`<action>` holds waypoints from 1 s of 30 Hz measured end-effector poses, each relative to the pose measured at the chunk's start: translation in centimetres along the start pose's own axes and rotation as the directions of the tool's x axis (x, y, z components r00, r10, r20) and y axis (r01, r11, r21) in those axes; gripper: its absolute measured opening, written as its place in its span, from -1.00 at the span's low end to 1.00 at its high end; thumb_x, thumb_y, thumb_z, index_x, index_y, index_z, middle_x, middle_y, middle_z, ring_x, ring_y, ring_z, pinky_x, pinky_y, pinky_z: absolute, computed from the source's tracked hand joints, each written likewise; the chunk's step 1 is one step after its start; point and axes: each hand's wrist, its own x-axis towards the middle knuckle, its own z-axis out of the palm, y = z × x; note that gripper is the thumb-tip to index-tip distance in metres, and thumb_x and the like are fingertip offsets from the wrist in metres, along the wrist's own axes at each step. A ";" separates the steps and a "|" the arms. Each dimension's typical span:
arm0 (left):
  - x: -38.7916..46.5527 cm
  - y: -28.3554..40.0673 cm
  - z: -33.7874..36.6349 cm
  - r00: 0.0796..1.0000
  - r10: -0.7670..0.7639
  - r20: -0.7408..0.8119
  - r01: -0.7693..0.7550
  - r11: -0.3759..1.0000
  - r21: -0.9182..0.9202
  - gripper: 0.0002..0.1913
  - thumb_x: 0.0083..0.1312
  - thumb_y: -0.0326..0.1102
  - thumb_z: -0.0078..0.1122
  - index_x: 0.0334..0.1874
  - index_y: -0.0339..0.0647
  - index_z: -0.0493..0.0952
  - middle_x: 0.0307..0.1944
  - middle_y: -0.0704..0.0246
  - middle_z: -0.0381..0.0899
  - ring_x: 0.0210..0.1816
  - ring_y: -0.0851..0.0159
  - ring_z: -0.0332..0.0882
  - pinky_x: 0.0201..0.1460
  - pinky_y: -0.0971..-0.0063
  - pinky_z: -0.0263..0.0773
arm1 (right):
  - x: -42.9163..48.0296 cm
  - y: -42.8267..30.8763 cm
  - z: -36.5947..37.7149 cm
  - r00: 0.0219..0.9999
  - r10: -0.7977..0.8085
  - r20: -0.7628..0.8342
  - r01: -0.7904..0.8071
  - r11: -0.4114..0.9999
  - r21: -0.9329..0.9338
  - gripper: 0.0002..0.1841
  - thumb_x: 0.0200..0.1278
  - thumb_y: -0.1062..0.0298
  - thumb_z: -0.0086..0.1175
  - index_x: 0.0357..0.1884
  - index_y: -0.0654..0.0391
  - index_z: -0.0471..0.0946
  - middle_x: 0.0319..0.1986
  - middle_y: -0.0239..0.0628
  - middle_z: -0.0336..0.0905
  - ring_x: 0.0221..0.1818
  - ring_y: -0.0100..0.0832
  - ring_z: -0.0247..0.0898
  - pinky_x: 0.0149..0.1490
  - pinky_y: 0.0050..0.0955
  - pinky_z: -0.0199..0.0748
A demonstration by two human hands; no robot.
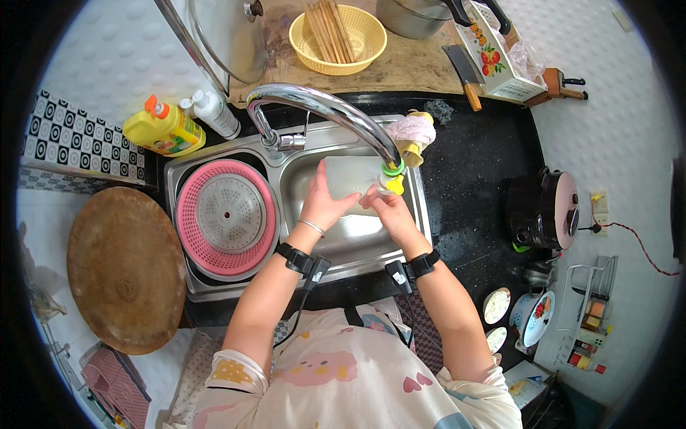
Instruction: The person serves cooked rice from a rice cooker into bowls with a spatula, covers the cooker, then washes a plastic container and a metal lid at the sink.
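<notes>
A pale, translucent rectangular piece, apparently a plastic container (349, 172), is in the steel sink basin (356, 248) beneath the chrome faucet (343, 111). My left hand (325, 202) grips its left side, fingers along the edge and thumb across the near side. At its near right edge, my right hand (392, 210) holds on with bent fingers, just under the faucet's nozzle (393, 179) with green and yellow parts. The nozzle covers part of the piece's right side. Whether water runs cannot be made out.
A pink colander (183, 214) with a perforated metal steamer plate (230, 206) fills the left basin. Detergent (166, 131) stands behind it, and cloths (412, 134) hang at the right rim. A cleaver (461, 67) lies on the wooden board (278, 75). An electric cooker (538, 209) stands right.
</notes>
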 end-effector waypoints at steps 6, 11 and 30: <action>0.7 -1.5 0.0 0.998 0.033 0.053 -0.026 0.991 -0.135 0.04 0.04 -0.23 0.47 0.49 -0.33 -0.03 0.30 0.04 0.33 0.34 0.15 0.30 0.38 0.37 0.19 | -0.4 -0.5 -0.5 0.996 0.080 -0.033 -0.080 0.997 0.015 -0.78 0.28 0.42 0.00 -0.09 0.21 0.57 -0.26 -0.34 0.60 -0.14 -0.49 0.47 0.13 -0.46 0.35; -0.1 0.3 -0.4 0.999 0.006 0.040 -0.003 0.997 -0.077 0.02 0.04 -0.25 0.47 0.49 -0.31 -0.01 0.34 0.03 0.29 0.36 0.14 0.27 0.39 0.36 0.17 | -0.3 -2.4 0.1 0.969 0.234 0.074 -0.239 0.968 0.080 -0.74 0.16 0.48 0.01 -0.10 0.22 0.58 -0.23 -0.29 0.60 -0.12 -0.46 0.46 0.12 -0.45 0.36; -0.3 0.3 -2.6 0.996 0.075 -0.054 -0.080 0.992 -0.096 0.04 0.03 -0.23 0.47 0.50 -0.28 -0.02 0.33 0.00 0.27 0.36 0.08 0.26 0.40 0.33 0.16 | 1.3 -2.3 1.9 0.982 0.168 0.081 -0.176 0.979 0.104 -0.80 0.06 0.47 0.04 -0.24 0.20 0.57 -0.33 -0.32 0.57 -0.23 -0.46 0.47 -0.07 -0.51 0.41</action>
